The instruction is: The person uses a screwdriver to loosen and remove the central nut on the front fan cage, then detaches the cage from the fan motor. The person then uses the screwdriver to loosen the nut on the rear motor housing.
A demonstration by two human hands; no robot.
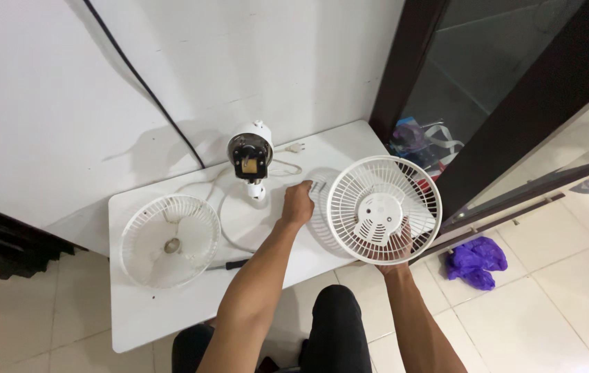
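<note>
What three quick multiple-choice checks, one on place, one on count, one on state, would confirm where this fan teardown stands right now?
1. Where does the fan motor unit stand?
A. At the back of the white table, near the wall
B. On the floor tiles
C. In the right hand

2. How many white fan grilles show?
A. One
B. Two
C. Four

3. What is the state of the front grille?
A. Lying flat on the table
B. Fixed to the motor
C. Lifted and held

Answers:
1 A, the motor unit sits upright by the wall with its cord looped on the table.
2 B, the rear grille lies on the table's left part and the front grille is in hand.
3 C, the right hand grips its lower rim and the left hand its left edge.
</note>
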